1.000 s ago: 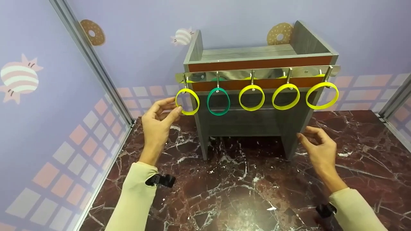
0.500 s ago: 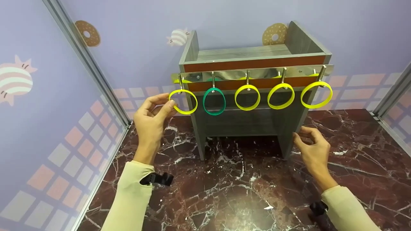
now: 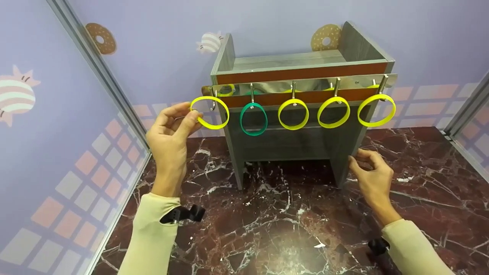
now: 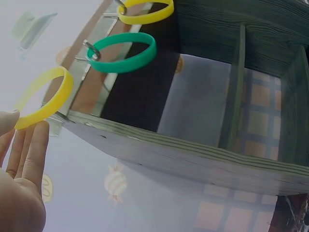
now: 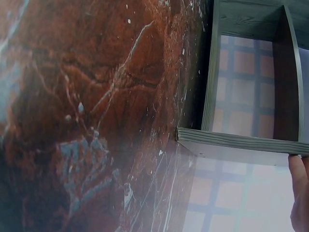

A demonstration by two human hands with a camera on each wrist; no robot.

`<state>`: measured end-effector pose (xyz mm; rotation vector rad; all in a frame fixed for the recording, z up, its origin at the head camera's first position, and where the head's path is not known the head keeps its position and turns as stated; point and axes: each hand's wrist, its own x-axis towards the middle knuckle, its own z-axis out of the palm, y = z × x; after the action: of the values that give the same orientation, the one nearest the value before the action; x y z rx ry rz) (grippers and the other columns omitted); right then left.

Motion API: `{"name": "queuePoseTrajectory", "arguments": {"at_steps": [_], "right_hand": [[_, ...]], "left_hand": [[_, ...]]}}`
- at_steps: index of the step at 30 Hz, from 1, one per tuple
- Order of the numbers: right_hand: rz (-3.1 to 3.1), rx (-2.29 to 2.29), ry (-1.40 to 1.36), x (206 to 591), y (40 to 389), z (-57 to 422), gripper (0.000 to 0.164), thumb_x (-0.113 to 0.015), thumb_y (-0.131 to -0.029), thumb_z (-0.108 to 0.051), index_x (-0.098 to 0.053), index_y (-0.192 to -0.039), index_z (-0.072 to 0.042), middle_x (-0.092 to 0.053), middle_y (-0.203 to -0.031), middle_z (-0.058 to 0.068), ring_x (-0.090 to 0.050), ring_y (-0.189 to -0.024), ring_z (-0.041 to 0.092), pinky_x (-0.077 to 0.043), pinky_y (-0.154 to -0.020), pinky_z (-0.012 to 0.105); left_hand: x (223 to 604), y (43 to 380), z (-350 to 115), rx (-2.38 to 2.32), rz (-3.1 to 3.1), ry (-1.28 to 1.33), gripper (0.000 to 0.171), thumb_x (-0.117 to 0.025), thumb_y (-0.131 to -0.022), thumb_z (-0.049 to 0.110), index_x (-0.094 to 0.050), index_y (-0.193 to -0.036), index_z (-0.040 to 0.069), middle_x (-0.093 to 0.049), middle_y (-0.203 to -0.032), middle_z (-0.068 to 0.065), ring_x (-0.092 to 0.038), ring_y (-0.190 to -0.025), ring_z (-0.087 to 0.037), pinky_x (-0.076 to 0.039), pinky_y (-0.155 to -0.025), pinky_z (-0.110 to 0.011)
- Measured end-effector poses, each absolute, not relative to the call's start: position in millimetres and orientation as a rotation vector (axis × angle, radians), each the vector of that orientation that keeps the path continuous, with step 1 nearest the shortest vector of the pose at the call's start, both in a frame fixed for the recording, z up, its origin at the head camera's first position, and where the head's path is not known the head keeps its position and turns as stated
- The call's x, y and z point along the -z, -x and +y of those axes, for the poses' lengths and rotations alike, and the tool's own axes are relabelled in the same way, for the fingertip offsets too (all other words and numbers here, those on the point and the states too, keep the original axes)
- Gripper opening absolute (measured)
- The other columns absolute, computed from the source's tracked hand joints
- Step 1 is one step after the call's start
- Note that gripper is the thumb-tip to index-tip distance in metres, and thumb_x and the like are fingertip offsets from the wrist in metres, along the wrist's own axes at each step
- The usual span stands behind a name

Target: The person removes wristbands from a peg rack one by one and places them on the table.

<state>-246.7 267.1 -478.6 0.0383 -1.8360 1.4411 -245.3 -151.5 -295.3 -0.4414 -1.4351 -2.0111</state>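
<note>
My left hand pinches a yellow silicone wristband between thumb and fingers. The band is in front of the leftmost hook on the metal rail; whether the hook still passes through it I cannot tell. A green wristband hangs from the adjacent hook, and yellow wristbands hang from the hooks farther right. My right hand touches the right side panel of the grey wooden shelf near its front edge. In the right wrist view, fingers lie against that panel.
The shelf stands on a dark red marbled table, close to the patterned back wall. A side wall with a metal corner post rises at the left. The left end of the rail overhangs the shelf slightly.
The left hand has drawn the pinched yellow wristband leftward and up, toward the tip of its hook. The right hand stays at the side panel. The head view has shifted slightly.
</note>
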Motion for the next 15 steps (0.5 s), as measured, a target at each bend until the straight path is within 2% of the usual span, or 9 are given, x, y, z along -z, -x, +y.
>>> {"name": "queuePoseTrajectory", "arguments": {"at_steps": [9,15], "right_hand": [[-1.861,-1.367,-0.003,478.7,248.1,265.6,0.021,-0.077,-0.087,0.014,-0.074,-0.108,0.012,-0.074,-0.098,0.021,-0.069,-0.082,-0.004,-0.057,-0.070,0.009],[-1.859,-1.335,0.008,478.0,248.2,262.3,0.021,-0.076,-0.086,0.016,-0.073,-0.106,0.014,-0.074,-0.097,0.024,-0.067,-0.081,-0.007,-0.056,-0.069,0.007]], "left_hand": [[295.1,233.8,-151.5,2.005,-1.398,0.444,0.018,-0.072,-0.092,-0.014,-0.074,-0.110,-0.008,-0.072,-0.103,-0.026,-0.076,-0.089,-0.028,-0.066,-0.082,-0.041],[306.9,227.5,-155.0,2.027,-1.399,0.387,0.019,-0.074,-0.091,-0.014,-0.074,-0.109,-0.007,-0.073,-0.103,-0.025,-0.076,-0.089,-0.027,-0.066,-0.080,-0.035]]}}
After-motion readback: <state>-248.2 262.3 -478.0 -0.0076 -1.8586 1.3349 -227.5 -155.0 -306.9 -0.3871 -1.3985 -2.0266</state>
